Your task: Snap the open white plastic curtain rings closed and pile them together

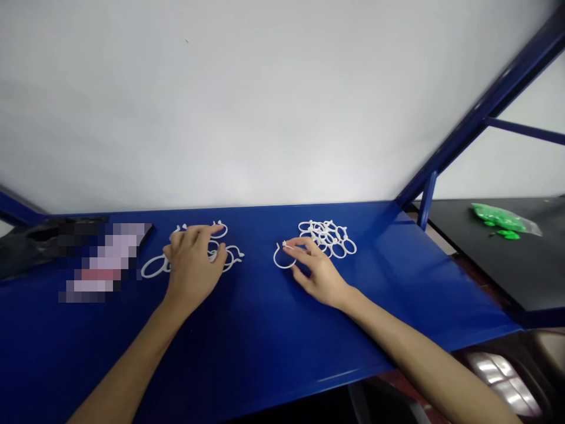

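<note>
On a blue table (265,330) lie two groups of white plastic rings. My left hand (192,268) rests palm down on the left group (229,256), fingers spread over several rings. My right hand (315,268) pinches the end of a single white ring (282,259) between thumb and forefinger; that ring lies flat on the table. Just beyond my right fingers sits a heap of several white rings (329,235).
A blurred-out patch (103,259) covers something at the left of the table. A blue frame post (481,109) rises at the right. A black surface (507,259) to the right carries a bag of green parts (503,219). A white wall stands behind.
</note>
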Motion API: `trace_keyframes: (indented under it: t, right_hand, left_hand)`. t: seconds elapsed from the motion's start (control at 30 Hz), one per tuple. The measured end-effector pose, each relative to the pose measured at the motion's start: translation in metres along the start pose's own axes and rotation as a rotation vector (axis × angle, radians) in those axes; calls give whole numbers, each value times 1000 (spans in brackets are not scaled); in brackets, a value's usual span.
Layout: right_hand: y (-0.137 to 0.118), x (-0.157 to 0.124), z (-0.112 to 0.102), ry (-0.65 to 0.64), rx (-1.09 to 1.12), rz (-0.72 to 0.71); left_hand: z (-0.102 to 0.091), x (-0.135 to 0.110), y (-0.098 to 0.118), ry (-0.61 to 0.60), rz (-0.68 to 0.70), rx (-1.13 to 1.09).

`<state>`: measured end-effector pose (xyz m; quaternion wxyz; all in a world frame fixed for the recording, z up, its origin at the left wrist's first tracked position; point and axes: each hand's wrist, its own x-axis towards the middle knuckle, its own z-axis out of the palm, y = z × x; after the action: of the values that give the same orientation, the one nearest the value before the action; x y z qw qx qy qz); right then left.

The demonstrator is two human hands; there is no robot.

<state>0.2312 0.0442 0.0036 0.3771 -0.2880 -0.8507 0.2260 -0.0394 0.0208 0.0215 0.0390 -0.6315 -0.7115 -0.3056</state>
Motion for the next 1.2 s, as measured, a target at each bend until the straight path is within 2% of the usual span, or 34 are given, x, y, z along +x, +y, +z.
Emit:
trace_keyframes:
  t: [0.03, 0.1, 0.2, 0.27, 0.33, 0.43, 0.53, 0.63, 0.8, 1.0, 1.2]
  right_hand:
    - [-3, 0, -1, -8, -3, -13]
    - [-9, -2, -1, -29, -7, -42]
    - [-17, -3, 0, -104, -29, -91]
    - [-21, -4, 1, -156, -37, -123]
    - [-24, -3, 2, -160, -10, -149]
    - [-23, -3, 4, -51, 97, -81]
    - [-18, -2, 7, 31, 211, 99]
    - [-16, -3, 8, -4, 255, 180]
    - [-20, -5, 3, -29, 147, 41]
    - [-23, -12, 0, -154, -41, -164]
    - [-23, -13, -1, -171, -266, -263]
  left_hand:
    - [-2, -4, 9, 17, 44, -65]
    - [-4, -12, 27, -94, 102, -283]
    - [1, -24, 46, -288, -34, -519]
    - [6, -28, 50, -391, -96, -643]
    - [11, -31, 49, -435, -149, -746]
    - [14, -32, 46, -431, -212, -832]
    - [13, -33, 48, -429, -199, -845]
    - [12, -35, 53, -416, -139, -772]
    - [8, -41, 57, -396, -7, -697]
    - [12, -47, 51, -340, 176, -599]
    - [21, -48, 44, -259, 372, -447]
